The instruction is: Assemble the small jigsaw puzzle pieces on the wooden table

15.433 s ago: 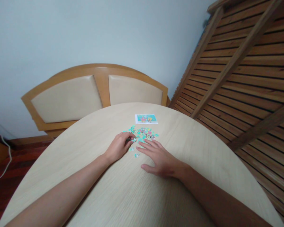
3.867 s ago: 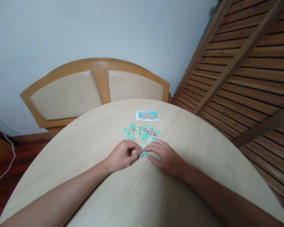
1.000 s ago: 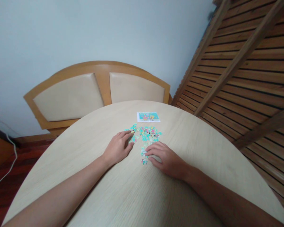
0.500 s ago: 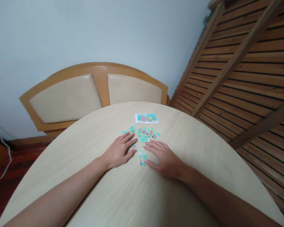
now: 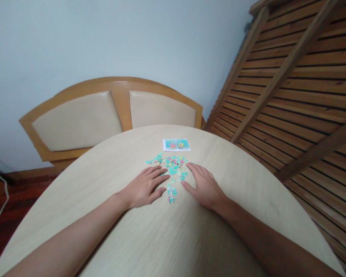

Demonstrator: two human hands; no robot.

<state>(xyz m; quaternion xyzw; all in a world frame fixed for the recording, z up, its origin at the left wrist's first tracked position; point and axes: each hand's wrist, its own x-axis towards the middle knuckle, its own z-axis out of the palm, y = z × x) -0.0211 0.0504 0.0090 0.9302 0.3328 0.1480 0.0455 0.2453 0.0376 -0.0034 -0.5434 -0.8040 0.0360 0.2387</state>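
Several small jigsaw puzzle pieces [image 5: 174,163], mostly turquoise with bits of pink and yellow, lie in a loose heap on the table. Nearer to me is a small joined cluster of pieces [image 5: 171,190], with another piece group [image 5: 171,199] just below it. My left hand [image 5: 147,186] rests at the heap's left side, palm down, fingers spread. On the other side my right hand [image 5: 202,184] is open, its fingertips at the right edge of the heap and its thumb close to some pieces. Pieces under the fingers are hidden.
Behind the heap lies a picture card [image 5: 177,144] with two cartoon figures on turquoise. The round wooden table [image 5: 127,238] carries everything. A padded wooden headboard [image 5: 121,104] stands beyond it, with a slatted wooden frame [image 5: 291,84] at the right.
My right hand has moved away from the joined cluster, up to the heap's right edge. My left hand has shifted slightly, covering the pink piece that showed beside its fingers. The view has turned slightly.
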